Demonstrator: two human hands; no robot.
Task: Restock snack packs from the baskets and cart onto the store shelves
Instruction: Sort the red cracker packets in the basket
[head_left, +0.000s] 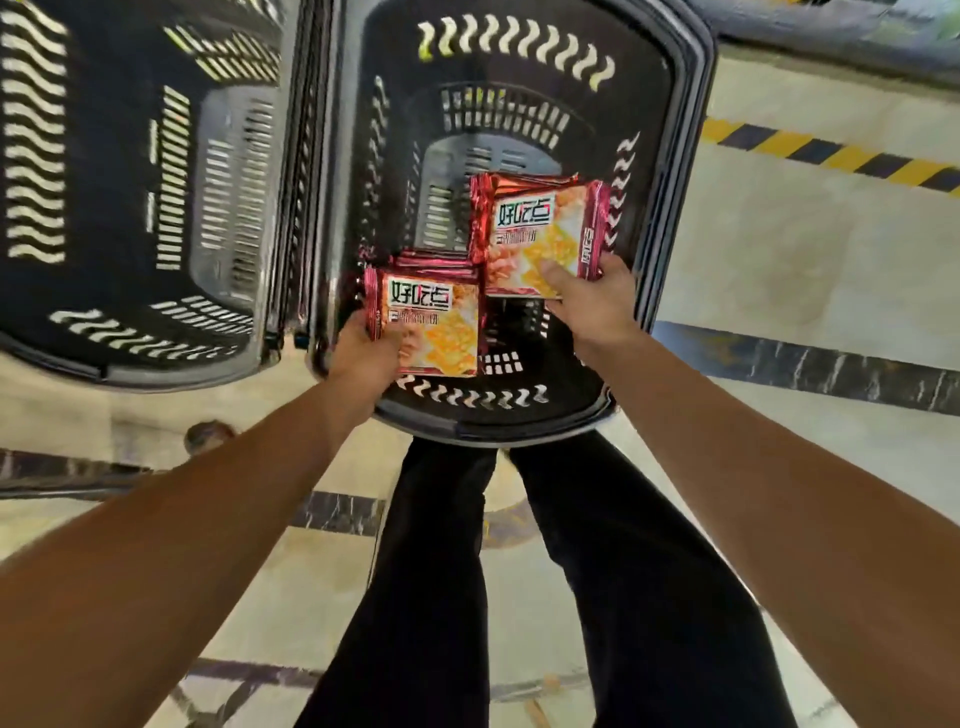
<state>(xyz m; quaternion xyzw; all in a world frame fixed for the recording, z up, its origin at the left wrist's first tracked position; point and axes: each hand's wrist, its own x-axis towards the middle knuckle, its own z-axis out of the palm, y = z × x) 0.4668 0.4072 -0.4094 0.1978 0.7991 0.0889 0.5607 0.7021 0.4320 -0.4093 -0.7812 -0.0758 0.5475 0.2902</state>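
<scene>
Two dark plastic baskets stand on the floor side by side. Inside the right basket (670, 171), my left hand (363, 353) grips a small stack of red snack packs (431, 322) with yellow crackers printed on the front. My right hand (592, 296) grips a second stack of the same red packs (540, 234), thumb on top, slightly higher and further in. The left basket (130, 208) shows no packs inside.
My legs in black trousers (519, 571) stand right behind the right basket. The floor is pale tile with dark marbled strips (810, 364). A yellow-and-black hazard stripe (831, 153) runs at the upper right.
</scene>
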